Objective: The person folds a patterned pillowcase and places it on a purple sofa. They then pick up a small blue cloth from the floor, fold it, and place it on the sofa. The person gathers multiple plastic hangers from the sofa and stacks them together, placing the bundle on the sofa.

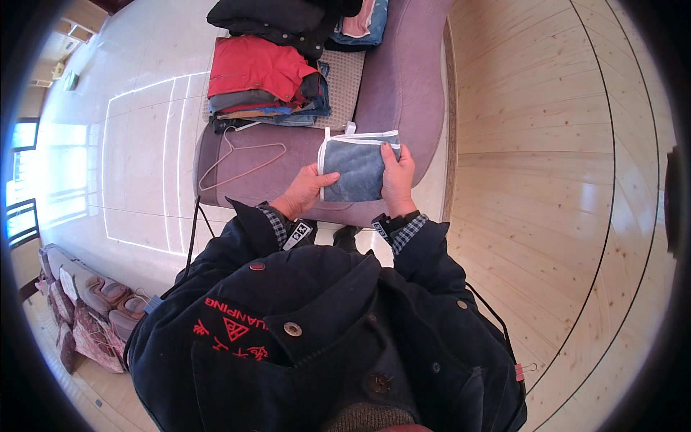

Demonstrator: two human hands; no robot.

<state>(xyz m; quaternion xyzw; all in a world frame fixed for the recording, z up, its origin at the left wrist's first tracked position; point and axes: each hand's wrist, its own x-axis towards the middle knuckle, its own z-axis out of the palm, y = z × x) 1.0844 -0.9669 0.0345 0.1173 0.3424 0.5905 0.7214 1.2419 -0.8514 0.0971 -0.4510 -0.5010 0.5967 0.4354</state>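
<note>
Between my two hands is a folded blue-grey cloth (353, 171) with white edging and a small white loop at its upper left corner. My left hand (303, 189) grips its left edge, thumb on top. On the right edge, my right hand (397, 175) holds the folded layers near the upper corner, thumb over the white trim. The cloth is held above the seat of a mauve sofa (259, 186). A pale wire clothes hanger (243, 148) lies on the seat to the left of the cloth.
Beyond the hanger, a stack of folded clothes with a red jacket (253, 67) on top rests on the sofa. Behind it lie a black padded garment (270, 19) and a pink cloth (358, 19) on blue fabric. A wooden panelled surface (529, 178) borders the sofa's right side.
</note>
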